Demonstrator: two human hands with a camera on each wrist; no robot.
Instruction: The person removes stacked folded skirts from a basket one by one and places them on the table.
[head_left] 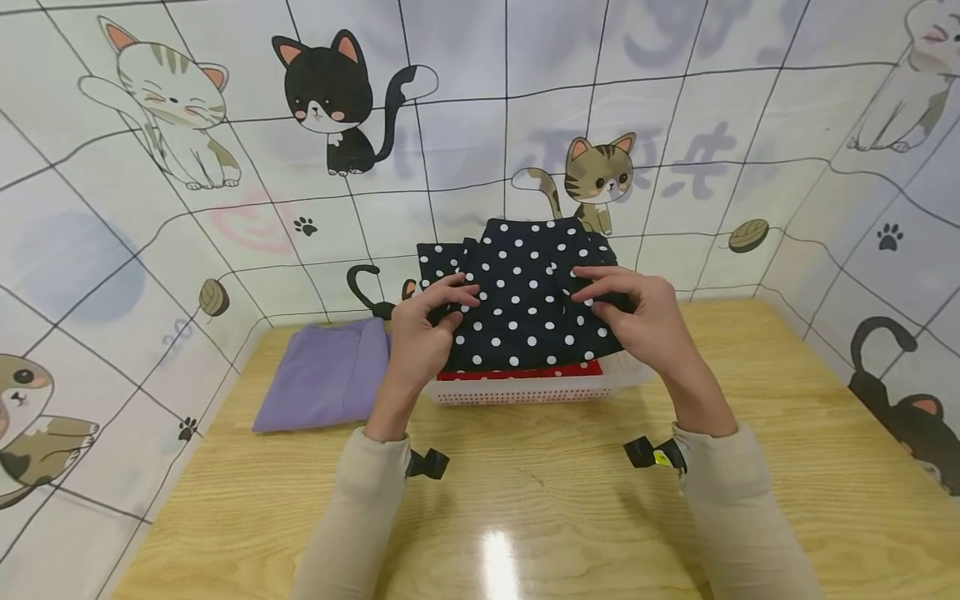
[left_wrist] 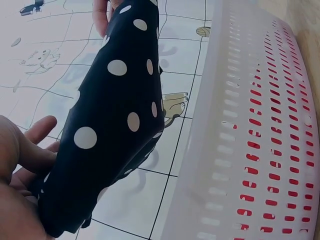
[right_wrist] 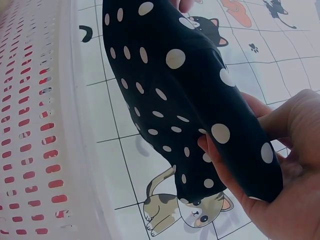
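Note:
Both hands hold up a black cloth with white polka dots (head_left: pixel 525 292), folded in layers, above a white perforated plastic basket (head_left: pixel 525 392). My left hand (head_left: pixel 422 333) pinches its left side between thumb and fingers. On the opposite side, my right hand (head_left: pixel 647 321) grips the cloth, and the right wrist view shows its fingers (right_wrist: pixel 225 165) on both faces of a folded edge. A red cloth with white dots (head_left: pixel 517 374) lies inside the basket, mostly hidden by the black cloth. Red also shows through the holes of the basket wall (left_wrist: pixel 270 120).
A folded purple cloth (head_left: pixel 322 375) lies on the wooden table (head_left: pixel 540 475), left of the basket. Behind the table hangs a white grid-patterned sheet (head_left: pixel 465 125) with cartoon cats, and it continues along both sides.

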